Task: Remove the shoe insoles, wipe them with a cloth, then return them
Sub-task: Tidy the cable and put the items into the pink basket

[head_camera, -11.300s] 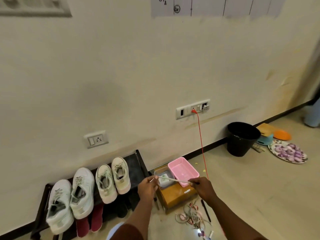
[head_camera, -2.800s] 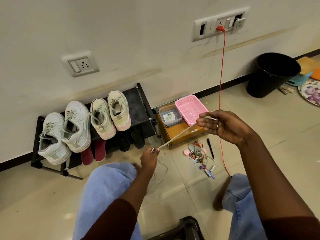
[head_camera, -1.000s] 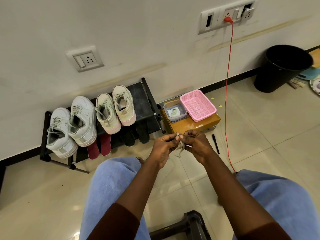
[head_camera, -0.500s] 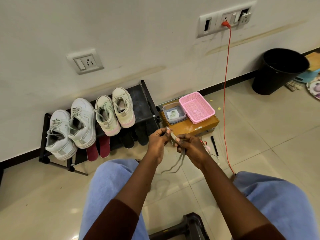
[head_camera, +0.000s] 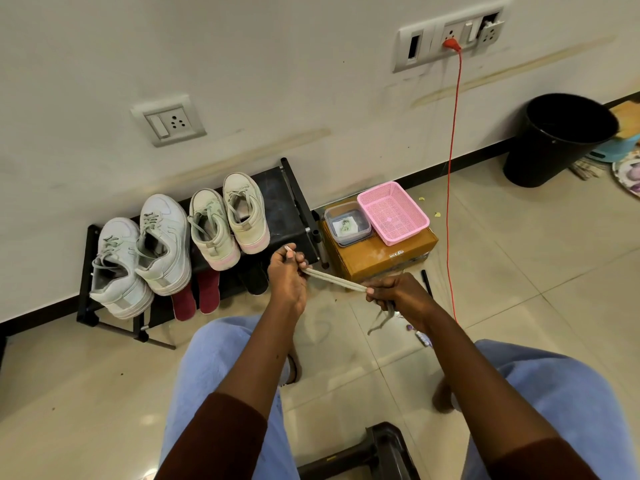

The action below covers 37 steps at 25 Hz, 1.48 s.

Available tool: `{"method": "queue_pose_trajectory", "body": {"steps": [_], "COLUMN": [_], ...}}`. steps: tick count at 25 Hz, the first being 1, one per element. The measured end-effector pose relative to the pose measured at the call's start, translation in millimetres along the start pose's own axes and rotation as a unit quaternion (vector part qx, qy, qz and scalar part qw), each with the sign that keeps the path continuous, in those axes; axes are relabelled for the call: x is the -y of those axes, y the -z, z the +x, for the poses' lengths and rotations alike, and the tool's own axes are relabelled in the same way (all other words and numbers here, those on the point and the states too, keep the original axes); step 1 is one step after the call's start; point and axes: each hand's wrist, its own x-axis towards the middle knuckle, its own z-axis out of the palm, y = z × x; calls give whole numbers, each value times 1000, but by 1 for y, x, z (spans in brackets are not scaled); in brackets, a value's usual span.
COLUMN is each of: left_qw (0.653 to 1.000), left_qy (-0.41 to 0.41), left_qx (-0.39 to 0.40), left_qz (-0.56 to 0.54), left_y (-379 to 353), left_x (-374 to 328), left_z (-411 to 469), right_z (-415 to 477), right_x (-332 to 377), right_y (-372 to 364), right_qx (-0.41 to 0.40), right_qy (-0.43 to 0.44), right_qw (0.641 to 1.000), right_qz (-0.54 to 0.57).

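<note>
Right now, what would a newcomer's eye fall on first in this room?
Front and centre, the left hand and right hand hold a pale shoelace taut between them. Behind, four pale sneakers sit in a row on a black shoe rack against the wall. To their right, a pink basket rests on a cardboard box, and an orange cable drops from the wall socket.

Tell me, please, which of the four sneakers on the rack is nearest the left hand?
The rightmost sneaker, cream with a pink sole edge; the left hand holds a shoelace just by its heel.
</note>
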Motion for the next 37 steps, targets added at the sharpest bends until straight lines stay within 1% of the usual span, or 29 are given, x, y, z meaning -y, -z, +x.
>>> {"method": "queue_pose_trajectory", "body": {"steps": [2,3,4,5,7,8,9,10,11,12,14,16,19,23,24,25,26,27,29,32,35,37], "left_qw": [992,977,949,909,804,748,701,672,664,669,690,705,703,717,709,699,692,693,701,699,701,717], "left_qy": [-48,-77,-100,-112,-109,-100,-89,-84,-85,-89,-96,-104,-91,-68,-52,-34,-25,-24,-53,-86,-73,-81], "left_qx": [17,49,92,138,204,217,219,219,222,226,220,186,133,52,53,71,98,129,191,260,264,245], "left_qz": [114,195,285,378,547,619,673,702,709,703,683,677,692,692,701,711,715,709,685,661,659,647], "left_y": [2,2,0,-2,-6,-7,-9,-9,-8,-7,-6,-1,9,16,17,18,19,18,11,1,-2,-2], "left_x": [0,1,3,7,18,24,28,31,33,35,33,31,29,20,20,20,21,23,24,30,38,37], "left_z": [-1,-5,-9,-14,-15,-16,-17,-18,-19,-20,-21,-13,-3,-2,-2,-3,-3,-4,-12,-18,-19,-22], "right_z": [1,2,3,5,8,10,11,11,12,12,11,9,4,2,2,2,3,3,6,11,12,11], "right_x": [2,3,5,7,12,15,17,18,18,18,15,13,16,17,17,18,18,19,19,20,25,25], "right_y": [2,1,-1,-4,-8,-10,-11,-11,-11,-10,-5,1,8,15,15,15,13,11,4,-8,-12,-13], "right_qx": [-13,-24,-33,-39,-41,-40,-39,-38,-35,-29,-17,-14,-5,2,-4,-14,-24,-30,-29,-12,-1,-11], "right_qy": [14,25,34,46,71,82,87,88,88,87,82,70,56,50,48,48,48,50,65,88,97,94], "right_qw": [998,995,992,990,985,982,979,977,976,977,981,986,988,986,987,986,985,983,974,962,960,967], "right_qz": [-61,-91,-112,-126,-151,-168,-183,-192,-195,-193,-174,-149,-145,-157,-156,-157,-161,-174,-217,-258,-264,-236]}}
